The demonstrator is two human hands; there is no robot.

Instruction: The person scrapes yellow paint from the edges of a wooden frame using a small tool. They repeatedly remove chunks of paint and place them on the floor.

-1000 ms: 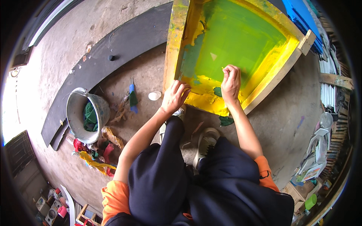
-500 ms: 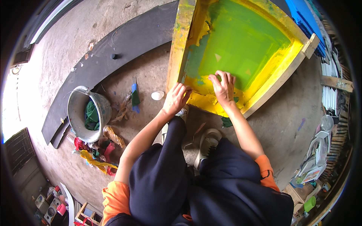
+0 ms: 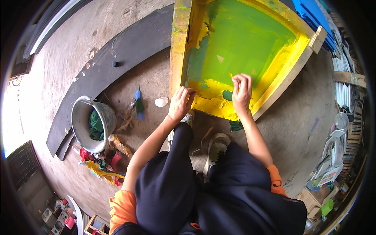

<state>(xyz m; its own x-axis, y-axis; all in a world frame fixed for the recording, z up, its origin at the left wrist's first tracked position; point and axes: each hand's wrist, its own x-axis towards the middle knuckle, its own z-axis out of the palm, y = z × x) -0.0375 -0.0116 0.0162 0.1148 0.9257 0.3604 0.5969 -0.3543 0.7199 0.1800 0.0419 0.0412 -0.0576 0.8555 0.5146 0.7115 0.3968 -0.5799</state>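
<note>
A wooden screen-printing frame [image 3: 178,47] with a green mesh [image 3: 243,43] slants up in front of me. Wrinkled yellow coating [image 3: 209,103] lines its near and right edges, with a dark green patch [image 3: 227,95] showing in it. My left hand [image 3: 181,103] is closed at the frame's near left corner, fingers bent over the rim. Above the near part of the mesh, my right hand [image 3: 242,94] is pinched shut; a small yellow scrap [image 3: 230,75] sticks out at its fingertips.
A bucket [image 3: 105,113] with green cloth stands to the left, beside coloured rags [image 3: 103,166]. Behind it lies a long dark curved panel [image 3: 98,66]. A white cup [image 3: 161,102] and a blue-handled tool [image 3: 138,102] are on the floor. Stacked sheets [image 3: 341,92] line the right.
My right hand has lifted off the yellow coating and shifted slightly right, with a yellow scrap now at its fingertips. The dark green patch is uncovered. My left hand stays at the corner.
</note>
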